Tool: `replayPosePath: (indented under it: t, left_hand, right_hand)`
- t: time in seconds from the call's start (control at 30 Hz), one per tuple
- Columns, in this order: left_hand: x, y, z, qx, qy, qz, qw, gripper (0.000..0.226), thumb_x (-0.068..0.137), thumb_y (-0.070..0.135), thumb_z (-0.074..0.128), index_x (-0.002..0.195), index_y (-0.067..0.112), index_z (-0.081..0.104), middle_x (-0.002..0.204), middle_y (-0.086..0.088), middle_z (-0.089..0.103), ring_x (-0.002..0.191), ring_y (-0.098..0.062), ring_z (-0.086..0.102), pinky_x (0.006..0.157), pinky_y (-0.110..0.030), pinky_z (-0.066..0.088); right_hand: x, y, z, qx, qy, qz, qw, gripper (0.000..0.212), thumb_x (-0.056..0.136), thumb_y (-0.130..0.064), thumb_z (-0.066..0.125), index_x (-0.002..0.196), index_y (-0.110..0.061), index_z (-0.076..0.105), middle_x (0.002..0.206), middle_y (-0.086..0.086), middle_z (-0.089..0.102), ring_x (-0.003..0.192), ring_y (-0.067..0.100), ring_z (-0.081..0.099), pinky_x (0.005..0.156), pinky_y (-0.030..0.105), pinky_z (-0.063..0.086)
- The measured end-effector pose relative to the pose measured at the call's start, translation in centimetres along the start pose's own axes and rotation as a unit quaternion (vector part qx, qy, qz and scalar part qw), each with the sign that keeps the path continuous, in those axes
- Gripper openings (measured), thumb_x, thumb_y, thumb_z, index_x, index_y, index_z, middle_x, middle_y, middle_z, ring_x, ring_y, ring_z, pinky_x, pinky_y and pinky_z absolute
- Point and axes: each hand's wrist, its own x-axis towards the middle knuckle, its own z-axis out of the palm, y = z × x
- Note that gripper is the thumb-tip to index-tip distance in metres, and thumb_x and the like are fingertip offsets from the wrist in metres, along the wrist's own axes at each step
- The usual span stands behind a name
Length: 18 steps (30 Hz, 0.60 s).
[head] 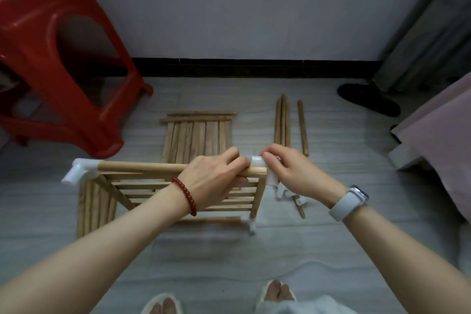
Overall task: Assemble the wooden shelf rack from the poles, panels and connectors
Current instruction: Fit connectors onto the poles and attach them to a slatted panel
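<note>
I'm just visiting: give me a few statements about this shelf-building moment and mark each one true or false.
1. The left hand grips the top pole of the rack. True.
2. The right hand holds a screwdriver. False: its fingers pinch a white connector at the pole's end.
3. Four loose poles lie on the floor beyond the hands. True.
4. The red stool stands to the right. False: it stands to the left.
5. The pole's far left end is bare. False: a white corner connector caps it.
</note>
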Motion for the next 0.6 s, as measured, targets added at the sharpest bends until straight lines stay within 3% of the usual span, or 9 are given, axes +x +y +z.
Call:
replayPosePath:
  t: [0.07,0.13,0.23,0.33,0.43,0.6]
  left_hand:
    - [-0.8,0.2,-0.3,0.002,0.011,-0.007,1.000,0.028,0.087,0.030,0.051,0.094,0.006,0.063,0.081,-0.008,0.057,0.045,-0.020,0.054,0.035,-0.024,0.035]
    - [-1.1,0.3,-0.1,-0.007,0.006,-0.024,1.000,0.028,0.091,0.030,0.054,0.103,0.006,0.060,0.089,-0.008,0.057,0.055,-0.023,0.058,0.043,-0.029,0.039]
    - [-0.9,0.4,0.2,-0.005,-0.033,-0.082,0.996,0.031,0.097,0.038,0.038,0.118,0.017,0.047,0.105,0.002,0.056,0.081,-0.018,0.059,0.061,-0.030,0.040]
    - [-1.0,-0.1,0.1,0.010,-0.048,-0.096,0.994,0.030,0.099,0.040,0.032,0.120,0.022,0.043,0.109,0.007,0.055,0.087,-0.014,0.058,0.063,-0.026,0.038]
    - [-1.1,-0.8,0.1,0.021,-0.044,-0.103,0.993,0.033,0.099,0.040,0.029,0.125,0.024,0.042,0.112,0.007,0.054,0.090,-0.015,0.057,0.066,-0.027,0.040]
    - [-0.8,-0.7,0.3,0.002,-0.023,-0.114,0.993,0.036,0.099,0.040,0.030,0.126,0.021,0.044,0.112,0.005,0.054,0.089,-0.015,0.057,0.068,-0.026,0.040]
  right_hand:
    - [-0.7,-0.8,0.2,0.079,-0.019,0.033,0.996,0.015,0.099,-0.025,0.042,0.096,-0.019,0.055,0.081,-0.004,0.057,0.063,0.006,0.057,0.053,0.013,0.041]
    - [-1.0,-1.3,0.5,0.145,-0.024,0.060,0.987,0.015,0.099,-0.022,0.042,0.097,-0.016,0.056,0.080,0.006,0.058,0.063,0.023,0.060,0.050,0.024,0.046]
    - [-0.9,-1.9,0.6,0.187,0.020,0.073,0.980,0.020,0.099,-0.014,0.040,0.091,-0.018,0.058,0.076,0.002,0.057,0.065,0.018,0.055,0.056,0.023,0.045]
    - [-1.0,-1.9,0.1,0.281,0.068,0.138,0.947,0.027,0.100,-0.016,0.038,0.087,-0.016,0.061,0.078,0.006,0.057,0.066,0.018,0.052,0.052,0.021,0.043]
    - [-1.1,-1.4,-0.1,0.270,0.091,0.145,0.947,0.025,0.099,-0.020,0.040,0.086,-0.019,0.061,0.076,0.004,0.056,0.061,0.014,0.050,0.048,0.018,0.041]
    - [-0.8,-1.7,1.6,0.216,0.144,0.078,0.962,0.013,0.096,-0.021,0.048,0.086,-0.022,0.056,0.073,-0.003,0.056,0.051,0.000,0.052,0.046,0.014,0.042]
